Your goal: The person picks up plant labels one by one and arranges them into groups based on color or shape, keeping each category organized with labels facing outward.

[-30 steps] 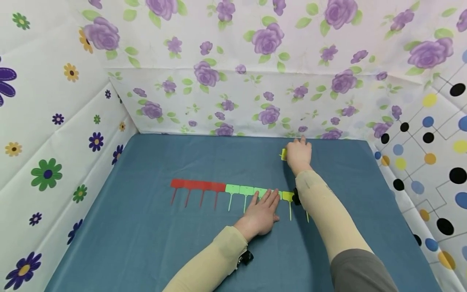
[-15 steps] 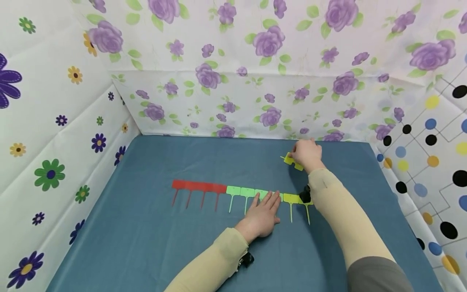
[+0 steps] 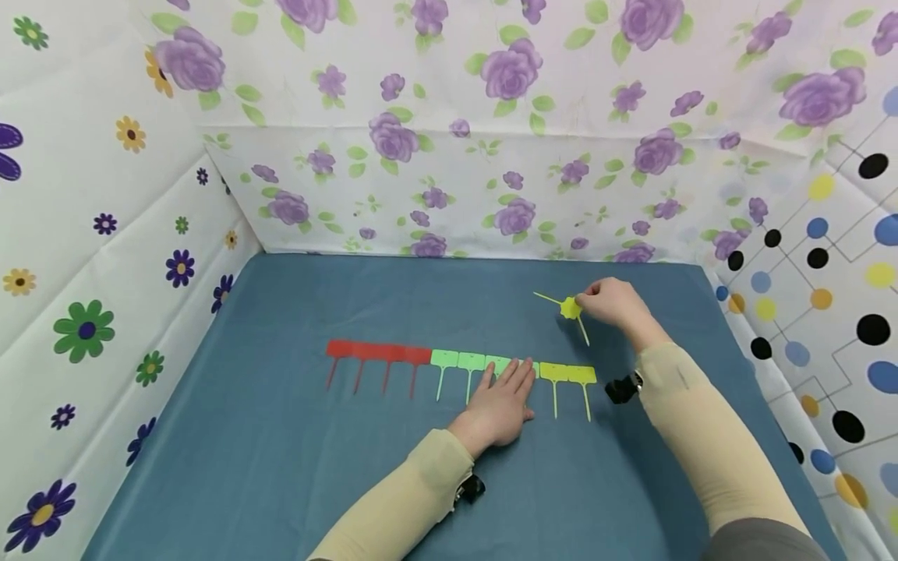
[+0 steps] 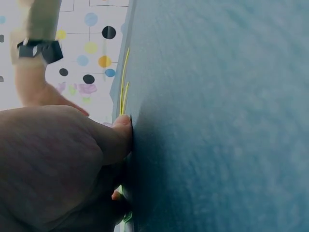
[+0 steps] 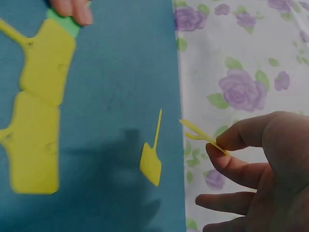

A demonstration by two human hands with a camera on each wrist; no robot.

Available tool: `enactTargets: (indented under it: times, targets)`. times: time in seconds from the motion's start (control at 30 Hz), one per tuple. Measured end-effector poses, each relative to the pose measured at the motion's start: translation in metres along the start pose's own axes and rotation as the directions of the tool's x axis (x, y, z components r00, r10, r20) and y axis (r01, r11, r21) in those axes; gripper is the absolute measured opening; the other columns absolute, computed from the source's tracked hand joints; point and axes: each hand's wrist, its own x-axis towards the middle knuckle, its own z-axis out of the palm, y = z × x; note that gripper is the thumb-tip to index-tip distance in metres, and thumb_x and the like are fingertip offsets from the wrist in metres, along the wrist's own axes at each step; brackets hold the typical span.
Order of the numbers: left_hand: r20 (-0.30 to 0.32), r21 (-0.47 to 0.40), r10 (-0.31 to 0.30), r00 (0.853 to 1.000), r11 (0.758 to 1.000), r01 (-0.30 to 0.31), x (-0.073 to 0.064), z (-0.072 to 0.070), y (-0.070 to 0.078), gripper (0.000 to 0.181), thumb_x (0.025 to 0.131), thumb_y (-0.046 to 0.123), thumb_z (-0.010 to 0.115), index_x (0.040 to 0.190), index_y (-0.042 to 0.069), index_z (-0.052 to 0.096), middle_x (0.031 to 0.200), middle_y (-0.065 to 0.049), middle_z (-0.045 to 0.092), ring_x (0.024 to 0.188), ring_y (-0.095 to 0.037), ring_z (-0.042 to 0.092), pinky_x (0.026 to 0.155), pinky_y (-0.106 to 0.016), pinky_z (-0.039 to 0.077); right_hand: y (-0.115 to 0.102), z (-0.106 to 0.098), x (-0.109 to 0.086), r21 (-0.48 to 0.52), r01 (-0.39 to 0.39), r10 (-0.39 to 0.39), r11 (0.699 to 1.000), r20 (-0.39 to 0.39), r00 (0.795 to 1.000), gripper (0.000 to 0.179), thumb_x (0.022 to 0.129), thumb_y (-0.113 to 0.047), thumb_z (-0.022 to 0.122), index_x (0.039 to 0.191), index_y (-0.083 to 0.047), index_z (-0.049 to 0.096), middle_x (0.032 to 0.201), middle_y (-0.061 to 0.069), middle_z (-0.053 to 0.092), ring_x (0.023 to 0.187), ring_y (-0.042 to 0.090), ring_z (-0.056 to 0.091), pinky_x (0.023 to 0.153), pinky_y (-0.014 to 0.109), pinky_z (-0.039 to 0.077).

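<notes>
A row of flat plastic tags with thin tails lies on the blue cloth: red tags (image 3: 379,352), then green tags (image 3: 457,359), then two yellow tags (image 3: 567,372) at the right end. Flat over the green ones rests my left hand (image 3: 494,409), fingers outstretched and hiding part of them. Beyond the row, my right hand (image 3: 617,304) pinches a yellow tag (image 5: 195,129) between thumb and index finger, its other fingers extended. Another loose yellow tag (image 5: 151,163) lies on the cloth near that hand; the two overlap in the head view.
A blue cloth (image 3: 295,467) covers the table. Purple-flowered sheeting (image 3: 421,171) stands along the back, daisy-patterned sheeting (image 3: 126,312) at left and dotted sheeting (image 3: 800,319) at right. Each wrist carries a small black camera (image 3: 623,388).
My right hand has shifted right and toward me, with the yellow tag pinched in it, uncovering the two yellow tags at the row's end. The left hand stays on the green tags.
</notes>
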Motion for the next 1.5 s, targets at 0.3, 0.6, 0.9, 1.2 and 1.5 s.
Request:
enactTargets:
  times: [0.3, 0.6, 0.9, 1.2, 1.5]
  targets:
    - [0.004, -0.013, 0.011, 1.0, 1.0, -0.011, 0.002, 0.0, 0.001, 0.071, 0.115, 0.047, 0.044, 0.174, 0.02, 0.017, 0.181, 0.004, 0.003, 0.165, -0.017, 0.001, 0.134, -0.049, 0.005, 0.034, 0.015, -0.037, 0.08, 0.024, -0.028, 0.996, 0.043, 0.999, 0.053, 0.109, -0.045, 0.061, 0.133, -0.001, 0.075, 0.143, 0.029, 0.063, 0.129, 0.048, 0.059, 0.101, 0.063, 0.054]
    - [0.003, -0.005, 0.008, 1.0, 1.0, -0.008, 0.001, -0.003, 0.0, 0.071, 0.115, 0.047, 0.043, 0.174, 0.02, 0.015, 0.181, 0.004, 0.002, 0.165, -0.017, 0.001, 0.134, -0.05, 0.004, 0.05, 0.02, -0.066, 0.184, 0.02, -0.01, 0.983, -0.053, 0.999, 0.062, 0.102, -0.055, 0.07, 0.13, -0.001, 0.077, 0.157, 0.029, 0.051, 0.143, 0.053, 0.044, 0.106, 0.065, 0.051]
    - [-0.006, -0.014, 0.015, 1.0, 1.0, -0.015, 0.0, -0.003, -0.001, 0.071, 0.115, 0.047, 0.044, 0.174, 0.019, 0.017, 0.181, 0.003, 0.003, 0.165, -0.018, 0.002, 0.134, -0.05, 0.005, 0.067, 0.022, -0.08, 0.257, -0.031, 0.042, 0.966, -0.037, 0.998, 0.063, 0.105, -0.053, 0.066, 0.133, 0.002, 0.074, 0.161, 0.029, 0.044, 0.15, 0.054, 0.034, 0.116, 0.069, 0.039]
    - [0.005, -0.038, 0.019, 1.0, 0.999, -0.019, 0.0, -0.004, -0.001, 0.071, 0.115, 0.046, 0.044, 0.174, 0.019, 0.017, 0.181, 0.003, 0.003, 0.165, -0.018, 0.001, 0.133, -0.051, 0.005, 0.083, 0.029, -0.091, 0.28, -0.088, 0.09, 0.956, 0.003, 0.996, 0.07, 0.109, -0.054, 0.059, 0.138, 0.009, 0.067, 0.17, 0.035, 0.02, 0.156, 0.059, 0.012, 0.121, 0.074, 0.023]
    - [0.017, -0.036, 0.01, 1.0, 0.999, -0.009, -0.002, -0.003, -0.001, 0.071, 0.115, 0.046, 0.045, 0.174, 0.019, 0.016, 0.181, 0.003, 0.002, 0.165, -0.018, 0.0, 0.133, -0.051, 0.004, 0.102, 0.039, -0.099, 0.239, -0.085, 0.08, 0.967, 0.029, 0.996, 0.064, 0.11, -0.048, 0.06, 0.135, 0.01, 0.068, 0.169, 0.041, 0.002, 0.152, 0.063, -0.019, 0.119, 0.081, 0.001]
